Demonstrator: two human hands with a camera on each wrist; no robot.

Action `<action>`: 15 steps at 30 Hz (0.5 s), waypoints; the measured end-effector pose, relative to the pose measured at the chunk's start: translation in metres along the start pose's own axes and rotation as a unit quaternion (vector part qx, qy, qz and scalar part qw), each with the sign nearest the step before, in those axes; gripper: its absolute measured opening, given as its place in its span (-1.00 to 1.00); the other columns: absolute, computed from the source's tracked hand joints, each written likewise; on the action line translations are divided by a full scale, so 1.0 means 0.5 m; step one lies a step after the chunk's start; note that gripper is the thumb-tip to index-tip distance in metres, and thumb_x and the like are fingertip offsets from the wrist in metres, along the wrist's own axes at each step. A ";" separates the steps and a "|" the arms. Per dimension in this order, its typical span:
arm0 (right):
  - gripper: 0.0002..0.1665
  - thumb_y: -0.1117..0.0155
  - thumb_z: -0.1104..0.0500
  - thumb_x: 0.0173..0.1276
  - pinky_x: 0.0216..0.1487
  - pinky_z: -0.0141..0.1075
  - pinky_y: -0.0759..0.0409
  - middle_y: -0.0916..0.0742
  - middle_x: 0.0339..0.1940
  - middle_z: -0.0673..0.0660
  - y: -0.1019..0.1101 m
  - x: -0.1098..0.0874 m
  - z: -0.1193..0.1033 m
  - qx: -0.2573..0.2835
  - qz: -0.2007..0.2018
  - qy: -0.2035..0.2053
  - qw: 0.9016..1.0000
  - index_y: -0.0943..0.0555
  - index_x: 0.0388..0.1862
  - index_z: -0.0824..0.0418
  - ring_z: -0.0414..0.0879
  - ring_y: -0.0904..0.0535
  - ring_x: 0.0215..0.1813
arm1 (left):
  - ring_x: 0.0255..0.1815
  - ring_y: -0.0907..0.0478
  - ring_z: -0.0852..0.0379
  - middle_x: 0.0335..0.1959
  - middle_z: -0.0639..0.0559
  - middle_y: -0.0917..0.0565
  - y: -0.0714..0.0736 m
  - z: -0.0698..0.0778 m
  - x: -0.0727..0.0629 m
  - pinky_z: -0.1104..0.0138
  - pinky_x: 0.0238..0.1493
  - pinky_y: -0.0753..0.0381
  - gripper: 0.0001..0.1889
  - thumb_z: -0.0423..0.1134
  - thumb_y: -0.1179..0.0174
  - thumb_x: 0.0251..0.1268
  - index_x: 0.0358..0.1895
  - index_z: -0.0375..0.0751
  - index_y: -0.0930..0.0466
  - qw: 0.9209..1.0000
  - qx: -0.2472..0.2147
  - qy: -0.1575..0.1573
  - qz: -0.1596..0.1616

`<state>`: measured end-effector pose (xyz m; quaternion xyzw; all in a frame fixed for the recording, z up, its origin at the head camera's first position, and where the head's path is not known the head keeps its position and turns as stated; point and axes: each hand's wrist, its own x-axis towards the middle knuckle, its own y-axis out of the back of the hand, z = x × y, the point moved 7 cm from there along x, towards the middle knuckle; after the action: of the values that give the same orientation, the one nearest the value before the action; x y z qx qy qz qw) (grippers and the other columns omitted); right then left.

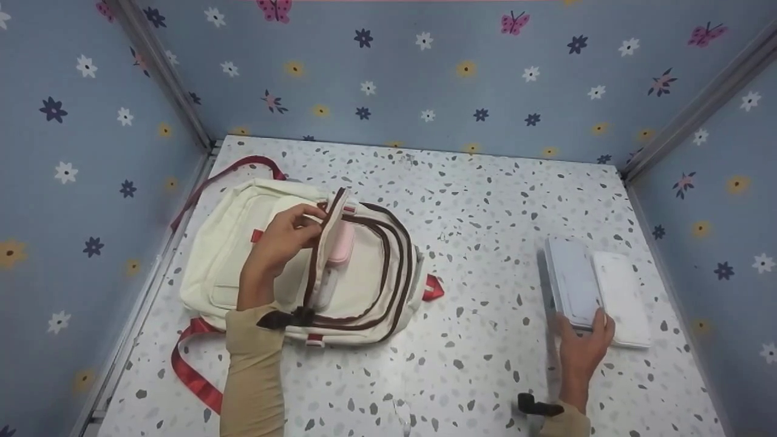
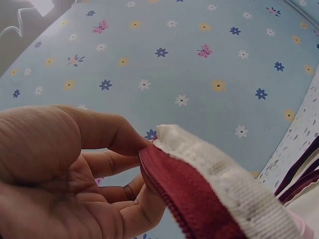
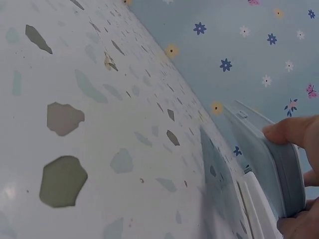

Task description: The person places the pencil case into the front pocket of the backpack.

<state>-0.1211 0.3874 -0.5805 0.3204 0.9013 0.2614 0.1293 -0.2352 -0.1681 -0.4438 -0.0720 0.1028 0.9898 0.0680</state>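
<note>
A cream backpack [image 1: 234,243] with dark red zips lies on the left of the table. My left hand [image 1: 282,237] pinches the zipped edge of its front pocket flap [image 1: 329,243] and holds it raised. Close up in the left wrist view, thumb and finger grip the end of the red zip tape [image 2: 182,189]. Inside the pocket, a pink case [image 1: 342,243] and a clear, pale item [image 1: 328,288] are partly hidden by the flap. At the right, my right hand [image 1: 583,349] grips the near end of a flat blue-grey case [image 3: 271,154], tilted above the table.
A flat white case [image 1: 625,297] lies on the table just right of the blue-grey one. Red straps [image 1: 197,379] trail from the backpack's left side. Patterned panels [image 1: 425,79] wall the speckled table [image 1: 479,243] at the back and both sides.
</note>
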 end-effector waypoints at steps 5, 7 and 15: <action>0.00 -0.32 0.00 0.26 0.54 -0.09 0.10 -0.06 0.54 0.15 -0.003 -0.003 -0.011 0.024 -0.009 0.025 0.999 -0.01 0.55 0.12 0.07 0.09 0.56 | -0.27 -0.55 0.17 -0.23 -0.12 -0.51 -0.001 -0.001 0.000 0.35 -0.13 -0.62 -0.71 -0.46 0.04 0.30 0.07 -0.41 -0.43 1.000 -0.006 0.002 -0.001; 0.00 -0.34 0.04 0.25 0.54 -0.14 0.11 -0.07 0.54 0.14 -0.006 -0.004 -0.015 0.038 -0.012 0.034 0.999 -0.03 0.54 0.13 0.04 0.09 0.57 | -0.27 -0.54 0.17 -0.22 -0.11 -0.51 -0.001 -0.001 0.000 0.35 -0.12 -0.62 -0.70 -0.46 0.04 0.30 0.07 -0.41 -0.43 1.000 -0.008 0.003 -0.001; -0.01 -0.35 0.13 0.25 0.53 -0.32 0.11 -0.07 0.54 0.09 -0.015 -0.009 -0.031 0.070 -0.026 0.049 0.996 -0.04 0.54 0.11 -0.05 0.13 0.58 | -0.29 -0.56 0.17 -0.23 -0.13 -0.52 -0.003 -0.001 0.001 0.36 -0.15 -0.63 -0.71 -0.45 0.04 0.30 0.06 -0.42 -0.44 1.000 -0.008 -0.003 0.000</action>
<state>-0.1276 0.3735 -0.5712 0.2920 0.9307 0.2094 0.0689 -0.2357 -0.1668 -0.4446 -0.0695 0.0944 0.9908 0.0679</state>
